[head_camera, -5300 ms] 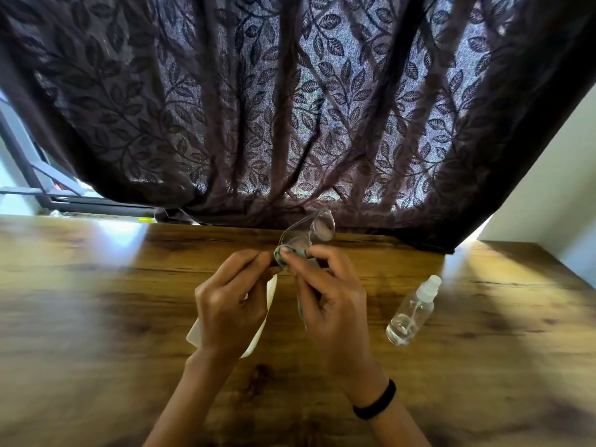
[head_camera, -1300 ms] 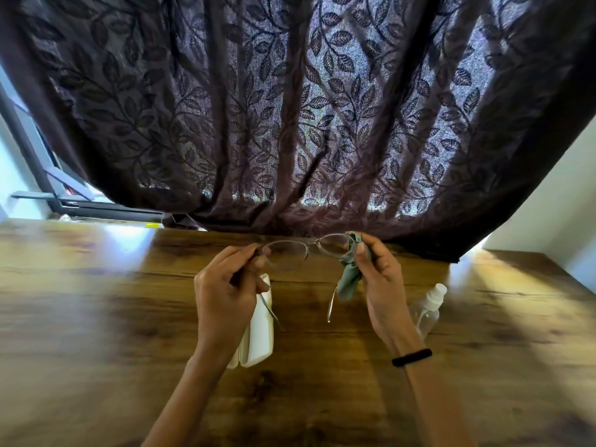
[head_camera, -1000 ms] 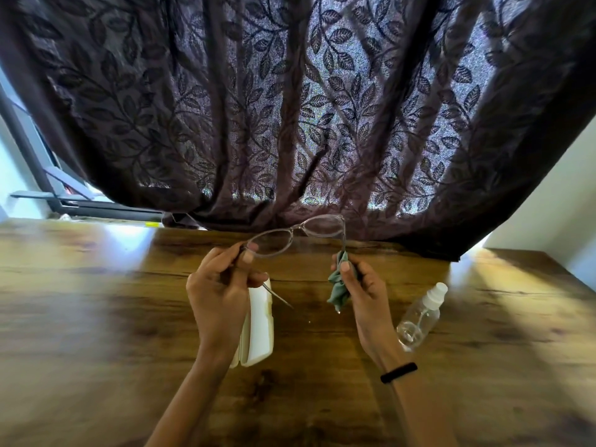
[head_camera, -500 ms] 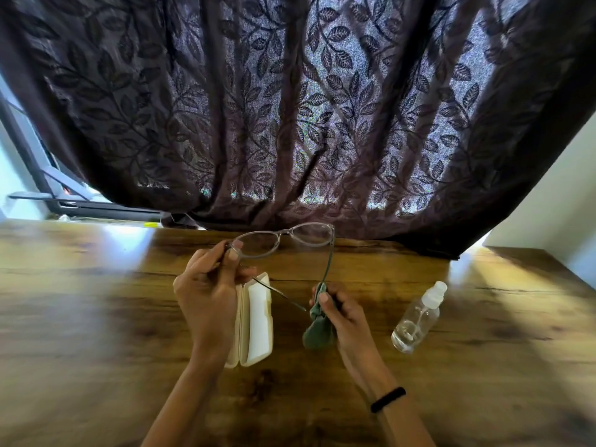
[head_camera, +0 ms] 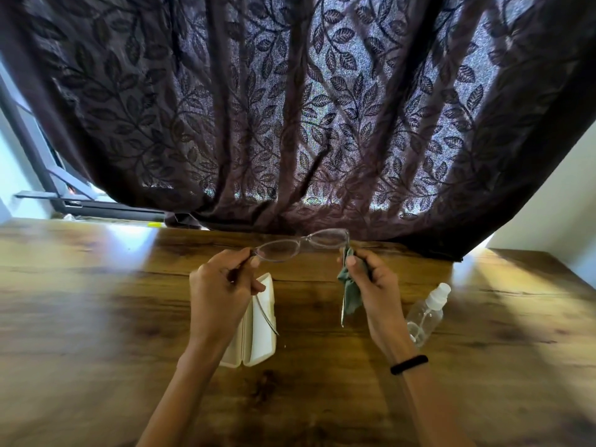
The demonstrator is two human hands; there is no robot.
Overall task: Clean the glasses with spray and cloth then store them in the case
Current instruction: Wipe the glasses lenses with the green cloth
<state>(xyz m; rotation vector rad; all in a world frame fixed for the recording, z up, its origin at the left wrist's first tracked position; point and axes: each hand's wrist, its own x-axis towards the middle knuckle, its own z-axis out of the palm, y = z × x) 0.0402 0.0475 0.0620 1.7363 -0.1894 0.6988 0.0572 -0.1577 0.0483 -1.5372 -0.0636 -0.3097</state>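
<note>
Above the brown wooden table [head_camera: 96, 317], thin-framed clear-lensed glasses [head_camera: 300, 245] are held crosswise at frame centre, the left temple pinched by the left hand [head_camera: 219, 291], the right temple and green cloth [head_camera: 350, 291] by the right hand [head_camera: 374, 285].

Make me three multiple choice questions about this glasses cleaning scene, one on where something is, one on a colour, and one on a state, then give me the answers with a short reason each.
1. Where is the spray bottle?
A. On the wooden table, to the right of the right hand
B. Inside the glasses case
C. In the left hand

2. What colour is the cleaning cloth?
A. Bright red
B. Grey-green
C. Black

3. What state are the glasses in?
A. Folded shut inside the case
B. Lying flat on the table
C. Held up with both temple arms unfolded

Answers:
1. A, the bottle lies on the bare wood just right of the right wrist.
2. B, the cloth hanging from the right hand is a muted grey-green.
3. C, each hand holds one side of the frame above the table, and both arms point back toward the person.
</note>
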